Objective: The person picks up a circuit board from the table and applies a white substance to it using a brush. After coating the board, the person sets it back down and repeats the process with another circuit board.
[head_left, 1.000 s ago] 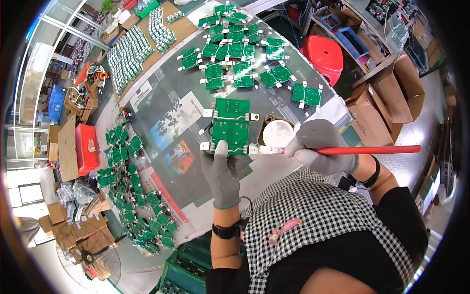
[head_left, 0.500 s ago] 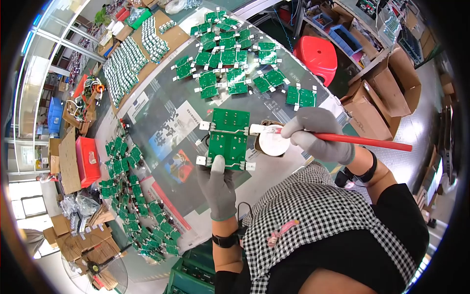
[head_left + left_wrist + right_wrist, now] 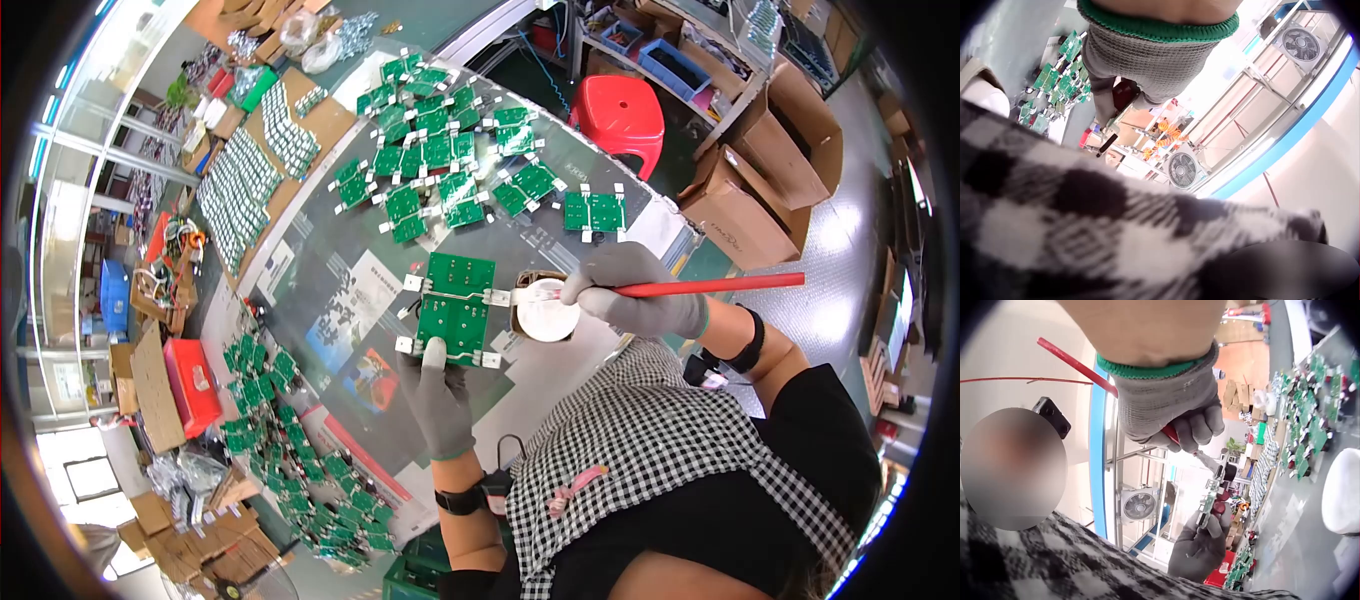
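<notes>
In the head view my gloved left hand (image 3: 440, 400) holds a green circuit board (image 3: 455, 310) by its near edge, thumb on the face. Metal tabs stick out on both sides of the board. My gloved right hand (image 3: 640, 290) grips a red-handled brush (image 3: 735, 285). Its pale bristle end overlaps a round white pot (image 3: 550, 318) and lies close to the board's upper right tab (image 3: 500, 297). From the right wrist the board (image 3: 1210, 500) appears edge-on, with the bristles (image 3: 1207, 461) right at its upper end. The left wrist view hides the board behind the glove.
Several similar boards (image 3: 435, 150) lie at the back of the table (image 3: 310, 230), and a pile of them (image 3: 300, 460) runs along its left edge. Rows of small parts (image 3: 240, 200) cover cardboard at the back left. A red stool (image 3: 620, 115) and cardboard boxes (image 3: 745, 215) stand beyond.
The brush has moved from the board's lower right tab up to its upper right tab and the white pot. The head view has shifted, with the board lower in it.
</notes>
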The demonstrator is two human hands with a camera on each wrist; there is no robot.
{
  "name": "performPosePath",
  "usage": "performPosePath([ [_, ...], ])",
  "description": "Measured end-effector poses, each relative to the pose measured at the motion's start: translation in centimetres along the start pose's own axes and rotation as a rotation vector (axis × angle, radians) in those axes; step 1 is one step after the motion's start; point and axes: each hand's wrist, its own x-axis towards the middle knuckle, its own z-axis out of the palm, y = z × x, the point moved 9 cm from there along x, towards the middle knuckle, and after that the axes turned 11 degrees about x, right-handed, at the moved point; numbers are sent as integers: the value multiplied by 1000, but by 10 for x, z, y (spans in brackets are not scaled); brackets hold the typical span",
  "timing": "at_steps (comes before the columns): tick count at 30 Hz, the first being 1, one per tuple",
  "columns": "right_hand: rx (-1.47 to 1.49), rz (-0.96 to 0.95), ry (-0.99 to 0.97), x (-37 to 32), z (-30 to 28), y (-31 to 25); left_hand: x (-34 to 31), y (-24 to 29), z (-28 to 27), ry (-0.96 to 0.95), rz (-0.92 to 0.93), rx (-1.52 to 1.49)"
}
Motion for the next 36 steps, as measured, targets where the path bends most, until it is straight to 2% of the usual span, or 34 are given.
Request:
performPosePath([
  [2, 12, 113, 51, -13, -22, 12, 31, -28, -11, -56, -53, 38],
  [5, 48, 139, 245, -38, -63, 26, 77, -86, -21, -92, -242, 180],
  [6, 55, 148, 271, -36, -67, 24, 86, -90, -10, -120, -209, 22],
  [9, 99, 299, 466, -72, -91, 36, 136, -184, -19, -223, -391, 291],
  [12, 127, 353, 561, -88, -102, 46, 167, -201, 21, -260, -440, 416],
  [15, 87, 355, 621, -93, -109, 46, 196, -229, 52, -221, -517, 176],
  [18, 64, 363, 627, -88, -110, 48, 219, -224, 72, -193, -450, 122],
  [19, 52, 365, 628, -85, -108, 48, 218, -215, 80, -231, -414, 152],
  [21, 32, 360, 601, -75, -100, 47, 229, -246, 72, -362, -461, 180],
  [23, -26, 306, 550, -63, -95, 43, 197, -193, 61, -256, -338, 328],
  [24, 10, 259, 524, -54, -89, 43, 186, -184, 42, -197, -282, 345],
  [25, -40, 243, 467, -49, -87, 47, 172, -176, 18, -128, -224, 367],
  [27, -42, 281, 412, -34, -74, 50, 137, -165, -43, 77, -249, 405],
  [28, -46, 198, 367, -31, -48, 47, 103, -151, -85, 195, -245, 359],
  [29, -55, 199, 325, -20, -30, 45, 70, -144, -118, 333, -261, 314],
  [31, 5, 187, 171, -2, -10, 62, 31, -182, -185, 582, -194, 60],
  [32, 40, 237, 131, 7, 10, 63, 7, -193, -214, 696, -150, 83],
  [33, 15, 189, 60, 18, 29, 60, -15, -203, -238, 798, -112, 106],
  [36, 68, 214, -91, 37, 86, 56, -88, -202, -282, 1095, -39, 253],
])
